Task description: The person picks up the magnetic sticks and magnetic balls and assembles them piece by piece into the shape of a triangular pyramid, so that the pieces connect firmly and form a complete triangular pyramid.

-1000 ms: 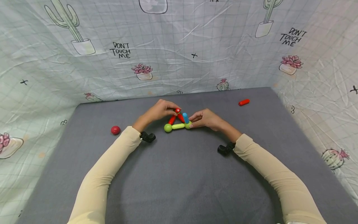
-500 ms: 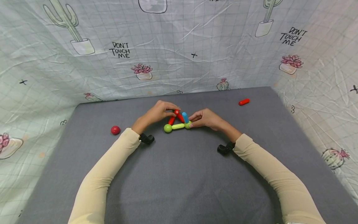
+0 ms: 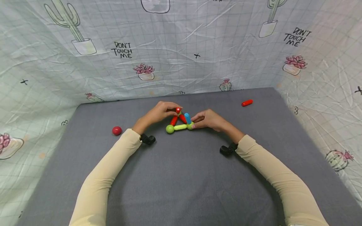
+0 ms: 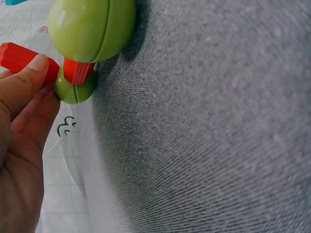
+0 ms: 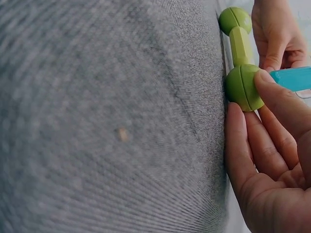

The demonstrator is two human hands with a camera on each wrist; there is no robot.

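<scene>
A triangle of rods and balls lies on the grey table (image 3: 181, 175). Its front side is a yellow-green rod (image 3: 180, 127) between the left front green ball (image 3: 170, 129) and the right front green ball (image 5: 238, 87). Two red rods run back to a rear green ball (image 4: 73, 92). At that rear ball my left hand (image 3: 159, 113) pinches a third red rod (image 4: 22, 57), which stands up from it. My right hand (image 3: 209, 121) grips the right front ball between thumb and fingers. From this ball rises a blue rod (image 3: 187, 118).
A loose red ball (image 3: 117, 131) sits to the left of the left forearm. Far back on the right lies a single red rod (image 3: 247, 103). Behind the table hangs a patterned cloth (image 3: 169, 47).
The red rod in my left hand leaned toward the front half a second ago and now stands more upright. My right hand stays on its green ball.
</scene>
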